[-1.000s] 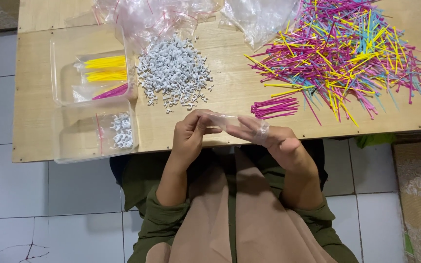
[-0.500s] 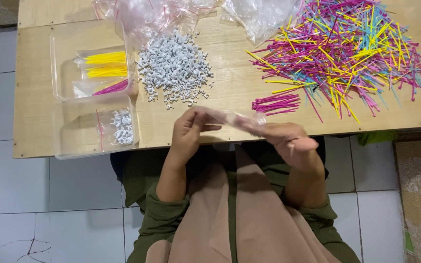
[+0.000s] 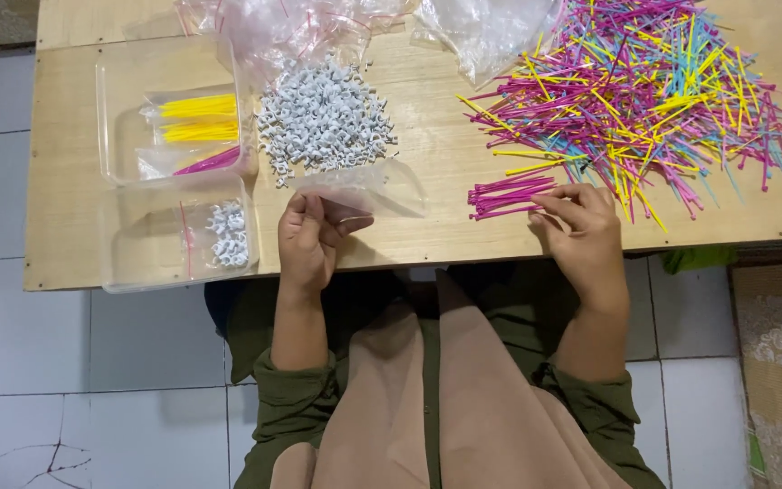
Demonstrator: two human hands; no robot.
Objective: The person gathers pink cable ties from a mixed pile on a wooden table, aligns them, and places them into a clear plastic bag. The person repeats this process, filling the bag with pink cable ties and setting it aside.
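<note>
My left hand (image 3: 311, 240) holds a small clear plastic bag (image 3: 364, 190) by its near edge, over the wooden table (image 3: 427, 145). My right hand (image 3: 581, 231) rests at the table's front edge with its fingertips pinching the ends of a small bundle of pink cable ties (image 3: 509, 196). A big loose spread of pink, yellow and blue cable ties (image 3: 644, 100) lies just beyond the right hand. A heap of small white clips (image 3: 323, 122) sits behind the bag.
At the left stand two clear trays: the far tray (image 3: 119, 100) has bagged yellow and pink ties, the near tray (image 3: 138, 263) a bag of white clips. Crumpled clear bags (image 3: 481, 32) lie along the back edge. White tiled floor surrounds the table.
My right hand let go of the clear bag and moved right to the pink tie bundle. The left hand kept the bag and lifted it slightly toward the table.
</note>
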